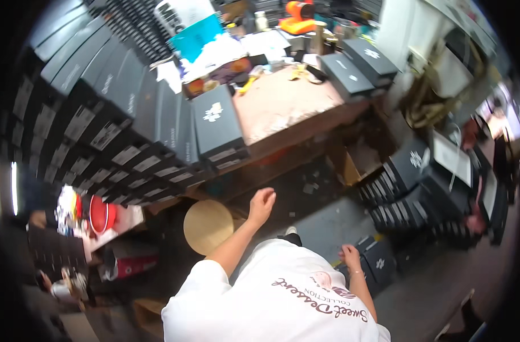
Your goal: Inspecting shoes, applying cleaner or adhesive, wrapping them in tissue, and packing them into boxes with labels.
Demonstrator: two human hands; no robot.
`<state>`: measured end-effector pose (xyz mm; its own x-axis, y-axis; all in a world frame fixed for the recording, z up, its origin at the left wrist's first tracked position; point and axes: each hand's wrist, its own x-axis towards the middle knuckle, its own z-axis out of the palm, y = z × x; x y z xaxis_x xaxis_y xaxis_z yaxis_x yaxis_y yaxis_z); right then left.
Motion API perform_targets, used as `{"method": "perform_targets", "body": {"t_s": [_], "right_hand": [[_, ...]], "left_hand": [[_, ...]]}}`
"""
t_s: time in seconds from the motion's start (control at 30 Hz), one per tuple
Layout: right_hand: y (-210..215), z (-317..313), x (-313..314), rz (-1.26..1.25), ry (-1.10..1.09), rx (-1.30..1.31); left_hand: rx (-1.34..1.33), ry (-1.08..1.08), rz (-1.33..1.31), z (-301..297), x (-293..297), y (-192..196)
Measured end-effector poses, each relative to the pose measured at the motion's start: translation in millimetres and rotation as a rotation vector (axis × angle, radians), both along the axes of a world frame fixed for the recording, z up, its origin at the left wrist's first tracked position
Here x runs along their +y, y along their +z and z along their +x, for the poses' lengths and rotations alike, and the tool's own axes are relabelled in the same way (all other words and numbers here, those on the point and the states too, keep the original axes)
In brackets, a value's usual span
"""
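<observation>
My left hand (262,205) hangs in the air in front of the workbench (288,111), to the right of a round wooden stool top (208,227). Its fingers are loosely curled, and nothing shows in them. My right hand (350,257) is lower and further right, beside my white shirt, also loosely bent with no object visible in it. Just beyond it, near the floor, are dark shoebox-like cartons (379,262); whether the hand touches them I cannot tell. A black box with a white emblem (219,122) lies at the bench's left end.
Tall stacks of black boxes (108,114) line the left. More boxes (359,62) sit at the bench's right end, near an orange tool (298,17). An open cardboard carton (359,159) stands below. Stacked boxes (408,199) stand on the right; a red basket (102,215) is at left.
</observation>
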<state>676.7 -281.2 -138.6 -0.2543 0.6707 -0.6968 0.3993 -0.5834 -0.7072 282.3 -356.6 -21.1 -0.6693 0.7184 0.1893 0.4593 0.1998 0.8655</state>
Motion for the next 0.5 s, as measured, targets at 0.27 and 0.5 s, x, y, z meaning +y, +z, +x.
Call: {"method": "perform_targets", "body": {"t_s": [0.27, 0.5], "right_hand": [[160, -314, 104, 0.005, 0.572, 0.459], [185, -535, 158, 0.296, 0.831, 0.531]], "left_hand": [[-0.367, 0.758, 0.445, -143, -25, 29], [-0.362, 0.777, 0.309, -178, -14, 59]]}}
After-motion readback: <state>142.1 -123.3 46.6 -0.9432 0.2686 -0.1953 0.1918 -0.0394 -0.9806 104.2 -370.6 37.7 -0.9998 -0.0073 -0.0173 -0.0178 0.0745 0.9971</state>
